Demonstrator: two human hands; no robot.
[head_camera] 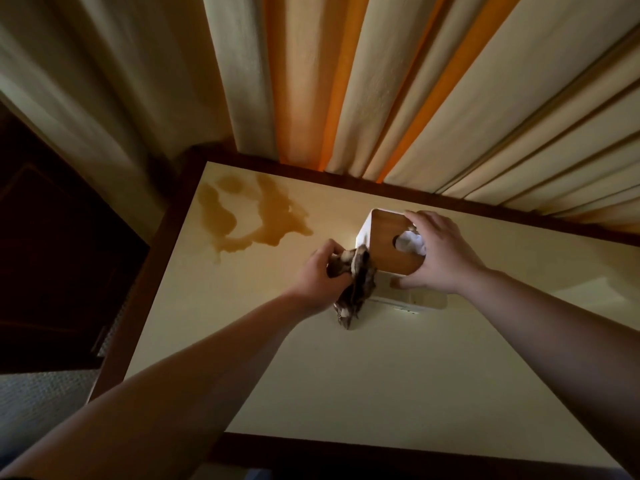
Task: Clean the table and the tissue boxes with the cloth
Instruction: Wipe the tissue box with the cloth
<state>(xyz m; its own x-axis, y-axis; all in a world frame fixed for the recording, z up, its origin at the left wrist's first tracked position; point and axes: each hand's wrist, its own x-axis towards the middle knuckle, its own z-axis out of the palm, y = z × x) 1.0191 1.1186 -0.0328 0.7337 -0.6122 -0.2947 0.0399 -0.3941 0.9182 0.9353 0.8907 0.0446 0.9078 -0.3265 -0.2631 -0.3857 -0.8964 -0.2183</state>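
Two bare forearms reach in from the bottom corners over a pale, smooth counter (346, 375) with a dark wood edge; cream and orange curtains (415, 81) hang in heavy folds behind it. An amber spill (263, 216) spreads in irregular blotches over the counter's far left part, well apart from the hands. The box (388, 244) — white sides, a wooden top with a round hole showing white tissue — sits tilted near the far edge, its base hidden behind a flat white object below it that is hard to make out. The right hand (440, 254) grips the box from its right side, fingers curled over the top, thumb at the near lower edge. The left hand (320, 271) clutches a dark, crumpled cloth (356, 285) against the box's left side; the cloth's loose end hangs down to the counter.
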